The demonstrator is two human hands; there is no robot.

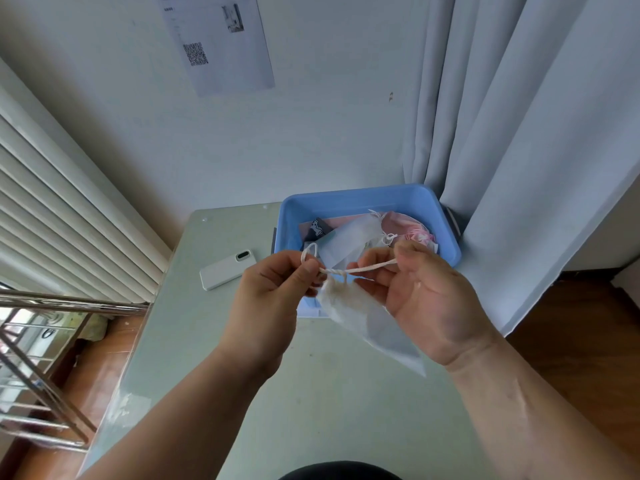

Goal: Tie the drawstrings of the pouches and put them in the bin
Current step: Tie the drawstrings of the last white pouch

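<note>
My left hand (273,296) and right hand (426,299) each pinch an end of the white drawstring (360,270). The knotted sheer pouch (360,317) hangs between them, with the blue bin (346,199) just beyond.

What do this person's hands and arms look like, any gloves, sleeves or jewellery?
Both are bare: the left hand and right hand wear no gloves, and no ring, watch or bracelet shows. The forearms are uncovered, with no sleeve in view.

Left hand (273,292) pinching, knuckles up, right hand (426,299) palm-up, fingers curled
</note>
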